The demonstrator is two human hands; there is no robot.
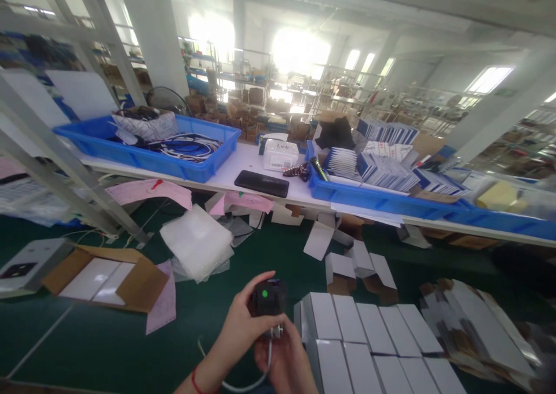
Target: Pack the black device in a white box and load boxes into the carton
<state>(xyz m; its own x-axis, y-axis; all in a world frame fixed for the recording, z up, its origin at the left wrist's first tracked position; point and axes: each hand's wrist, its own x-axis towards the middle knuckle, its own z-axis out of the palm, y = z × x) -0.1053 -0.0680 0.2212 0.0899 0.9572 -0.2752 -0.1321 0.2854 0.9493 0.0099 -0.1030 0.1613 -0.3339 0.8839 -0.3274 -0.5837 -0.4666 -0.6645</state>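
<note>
Above the green bench top I hold a small black device [273, 299] with a round green dot on its upper face. My left hand [241, 316], with a red cord at the wrist, is wrapped round its left side and near edge. My right hand [286, 347] comes from below and grips its lower right side, by a shiny metal part [277, 330]. A white cable [260, 379] hangs below and loops between my wrists. The device's exact kind cannot be made out, and its underside is hidden by my fingers.
Rows of white boxes [360, 318] stand close on my right, beside flattened cartons [482, 324]. Leftward lie clear plastic bags [197, 240] and an open brown carton [143, 281]. The raised shelf holds blue trays [217, 165] and a black phone-like slab [261, 183].
</note>
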